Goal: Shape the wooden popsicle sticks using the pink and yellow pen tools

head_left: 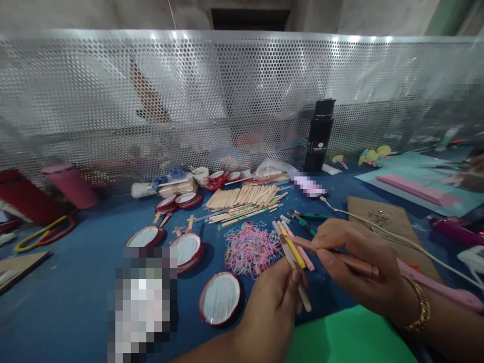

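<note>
My left hand [270, 297] is closed on a flat wooden craft stick [304, 297], whose upper end looks brown. In my right hand [351, 257] is a brownish-pink marker [359, 264], its tip pointing left close to the top of the stick. Whether the tip touches the wood I cannot tell. Just behind the hands lie pink and yellow markers [297, 251]. A heap of colourful small rubber bands [252, 249] sits to their left, and a round red-rimmed lid [220, 298] lies nearer to me. Under my right wrist spreads a green sheet [348, 338].
Wooden sticks [244, 196] lie in a row behind the bands, with pencils beside them. Further red-rimmed lids [186, 252] stand left. Green-handled pliers [304, 224], a black bottle [320, 136], a cardboard piece [393, 227] and a white cable [363, 218] are on the right.
</note>
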`<state>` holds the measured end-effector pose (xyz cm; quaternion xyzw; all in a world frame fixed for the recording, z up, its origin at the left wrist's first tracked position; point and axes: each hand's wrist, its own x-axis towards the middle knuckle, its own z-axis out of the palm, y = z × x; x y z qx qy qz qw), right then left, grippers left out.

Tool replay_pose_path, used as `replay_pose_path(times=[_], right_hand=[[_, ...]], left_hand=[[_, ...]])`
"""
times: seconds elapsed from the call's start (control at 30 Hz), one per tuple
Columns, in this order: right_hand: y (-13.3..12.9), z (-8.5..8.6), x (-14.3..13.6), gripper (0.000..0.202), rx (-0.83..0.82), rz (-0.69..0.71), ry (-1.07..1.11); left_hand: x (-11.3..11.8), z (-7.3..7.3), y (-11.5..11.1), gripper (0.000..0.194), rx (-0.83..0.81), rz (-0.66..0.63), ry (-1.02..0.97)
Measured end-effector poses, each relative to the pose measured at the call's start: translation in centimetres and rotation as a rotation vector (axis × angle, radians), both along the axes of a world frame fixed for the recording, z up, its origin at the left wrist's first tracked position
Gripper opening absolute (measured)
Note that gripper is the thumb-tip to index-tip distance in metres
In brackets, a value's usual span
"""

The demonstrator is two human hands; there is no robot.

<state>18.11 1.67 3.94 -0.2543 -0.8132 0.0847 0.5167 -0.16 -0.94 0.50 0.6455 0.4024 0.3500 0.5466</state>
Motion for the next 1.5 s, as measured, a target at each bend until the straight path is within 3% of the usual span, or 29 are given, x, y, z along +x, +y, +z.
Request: replay_pose_path(times=[0.13,0.33,0.53,0.73,1.03,1.27,1.5], right_hand=[[-0.03,0.25,-0.14,0.013,-0.026,0.065,-0.054],[-0.11,0.34,-0.12,0.011,-0.02,-0.031,-0.04],[-0.18,0.4,-0.22,0.013,-0.026,0.046,-0.063],[-0.25,0.29,-0.09,0.013,0.001,-0.033,-0.022],[-0.2,0.56,-0.46,0.01,-0.025,0.036,-0.06],[-0.07,0.13,-0.12,0.011,-0.024,-0.038,-0.035],[-0.29,0.3,-0.17,0.013,0.014,0.002,-0.027]], left_hand=[[0.04,-0.07,0.06,0.037,-0.005,-0.001,0.005],[-0.05,-0.23,0.08,0.036,0.012,0.026,0.01],[-0.07,-0.33,0.1,0.035,-0.006,0.019,0.003],[0.08,-0.02,0.18,0.035,-0.019,0.025,-0.021],[0.05,-0.06,0.0,0.035,0.0,0.039,-0.007],[0.04,0.26,0.01,0.034,-0.005,0.038,-0.019],[0.03,0.08,-0.07,0.038,0.036,0.031,0.039]])
